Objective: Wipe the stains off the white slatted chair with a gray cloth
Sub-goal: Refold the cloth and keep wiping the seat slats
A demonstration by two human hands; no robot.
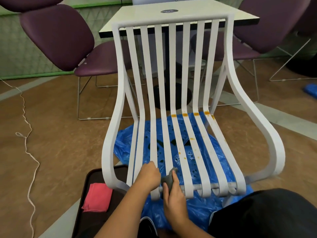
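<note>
White slatted chair (171,18) is standing on blue plastic sheet (197,208). R hand (175,201) is clamping gray cloth (169,180) btwn thumb & fingers onto a slat near seat's front edge. L hand (149,176) is curling fingers round the next slat, just beside. Orange stains (185,115) are sitting further back at seat bend. Pink cloth (97,197) is lying on dark tray (97,220).

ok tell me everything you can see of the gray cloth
The gray cloth is a small, soft-looking fabric piece, bunched up rather than spread flat. The right hand grips it, thumb over its top, at the front end of the seat slats of the white slatted chair. The left hand holds a slat right beside it; whether they touch is unclear.
</note>
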